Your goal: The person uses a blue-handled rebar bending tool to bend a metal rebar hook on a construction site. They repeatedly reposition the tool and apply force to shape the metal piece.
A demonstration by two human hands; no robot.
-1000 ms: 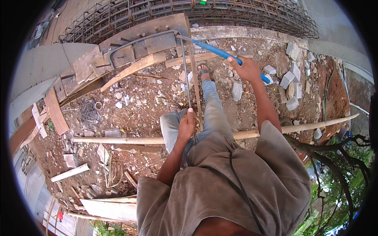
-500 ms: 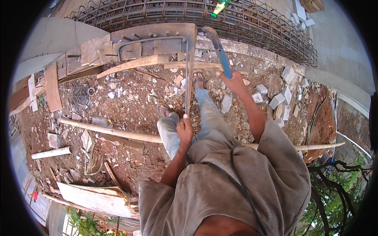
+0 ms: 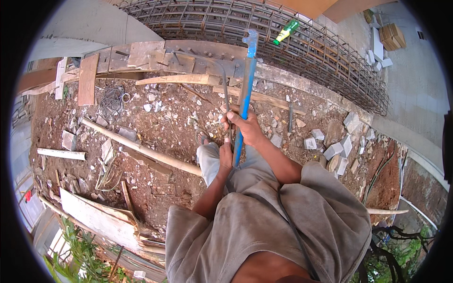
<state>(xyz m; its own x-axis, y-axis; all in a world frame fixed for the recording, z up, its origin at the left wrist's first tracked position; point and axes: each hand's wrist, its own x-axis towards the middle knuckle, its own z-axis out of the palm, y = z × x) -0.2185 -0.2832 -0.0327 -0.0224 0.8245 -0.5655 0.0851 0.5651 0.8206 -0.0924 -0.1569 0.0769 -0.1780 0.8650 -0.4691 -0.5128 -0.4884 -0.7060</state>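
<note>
My right hand (image 3: 248, 126) is closed around a long blue rebar bending wrench (image 3: 247, 89), which stands nearly upright in the view with its notched head at the far end. Just left of it, a thin bent steel rod (image 3: 225, 82) runs toward me from the pin-studded wooden board (image 3: 141, 54). Its near end reaches my left hand (image 3: 226, 154), whose fingers are closed on it in front of my legs. The right fingertips lie close to the rod; whether they touch it, I cannot tell.
Beyond the board lies a long rebar cage (image 3: 188, 21) with a green bottle (image 3: 286, 32) on it. Broken white blocks (image 3: 334, 150) sit at right on rubble-strewn soil. A wooden pole (image 3: 141, 147) and a pale sheet (image 3: 89, 217) lie at left.
My right hand has brought the wrench inward and nearer, beside the rod. The rod has turned, with its near end still in my left hand. My view has shifted slightly.
</note>
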